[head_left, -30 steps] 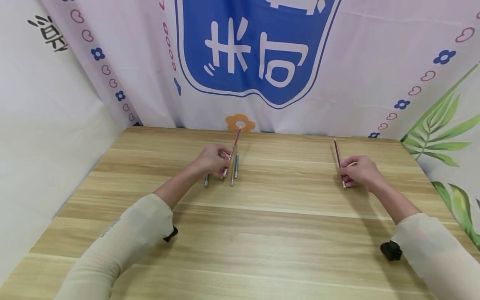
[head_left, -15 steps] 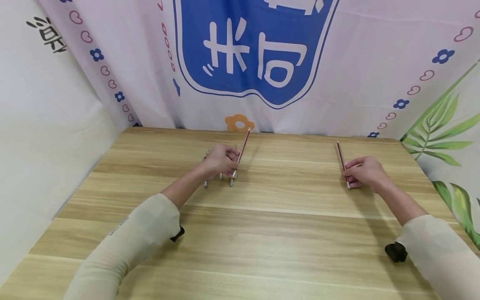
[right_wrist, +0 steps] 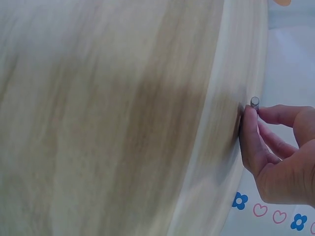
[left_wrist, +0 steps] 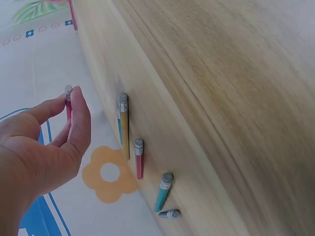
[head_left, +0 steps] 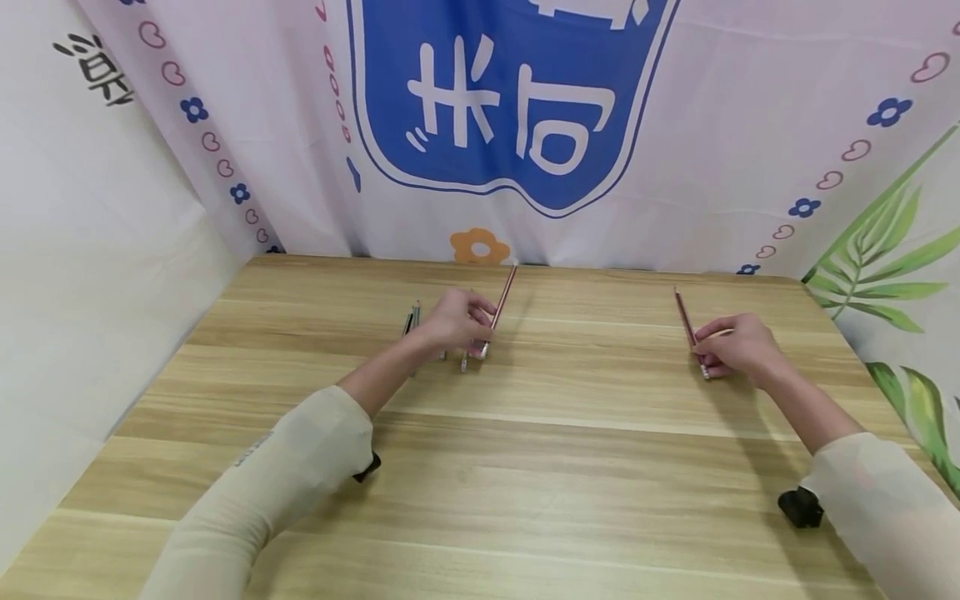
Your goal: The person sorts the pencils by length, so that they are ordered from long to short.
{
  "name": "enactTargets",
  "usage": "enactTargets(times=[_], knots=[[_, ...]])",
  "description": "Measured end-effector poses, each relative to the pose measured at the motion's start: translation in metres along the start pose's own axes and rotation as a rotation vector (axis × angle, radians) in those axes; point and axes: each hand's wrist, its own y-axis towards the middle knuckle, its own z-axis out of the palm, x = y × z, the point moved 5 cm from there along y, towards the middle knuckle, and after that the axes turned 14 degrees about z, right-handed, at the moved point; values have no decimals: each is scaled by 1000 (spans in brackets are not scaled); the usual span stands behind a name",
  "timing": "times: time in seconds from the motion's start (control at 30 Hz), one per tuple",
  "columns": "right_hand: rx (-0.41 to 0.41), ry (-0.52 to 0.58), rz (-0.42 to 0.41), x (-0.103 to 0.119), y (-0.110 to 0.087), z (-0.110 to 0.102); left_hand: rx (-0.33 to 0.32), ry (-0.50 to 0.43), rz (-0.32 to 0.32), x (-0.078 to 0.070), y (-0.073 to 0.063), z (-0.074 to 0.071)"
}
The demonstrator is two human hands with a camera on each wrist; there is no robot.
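My left hand (head_left: 459,321) pinches a red pencil (head_left: 506,292) near its eraser end, its point slanting away toward the cloth. In the left wrist view this pencil's metal eraser band (left_wrist: 68,92) shows between thumb and fingers. Under and beside that hand several pencils lie on the wooden table: a yellow pencil (left_wrist: 124,130) against a teal pencil (left_wrist: 119,129), a red pencil (left_wrist: 140,164), a green pencil (left_wrist: 163,194) and a dark pencil (left_wrist: 170,214). At the right, my right hand (head_left: 738,343) holds a dark red pencil (head_left: 682,312) by its lower end.
The wooden tabletop (head_left: 525,475) ends at the back against a hanging cloth (head_left: 300,150) with a blue emblem. A white sheet (head_left: 90,250) hangs at the left, and a leaf-print sheet (head_left: 900,250) at the right. Black wrist cameras (head_left: 800,507) sit under both sleeves.
My left hand has moved right with the red pencil, away from the lying pencils, uncovering dark and green ones on its left. My right hand has shifted slightly right with its pencil.
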Motion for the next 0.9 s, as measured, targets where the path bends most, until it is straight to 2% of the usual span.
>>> enactTargets(times=[0.53, 0.9], knots=[[1, -27, -5, -2, 0, -2, 33, 3, -3, -3, 5, 17], [-37, -122, -38, 3, 0, 0, 43, 16, 11, -7, 8, 25]])
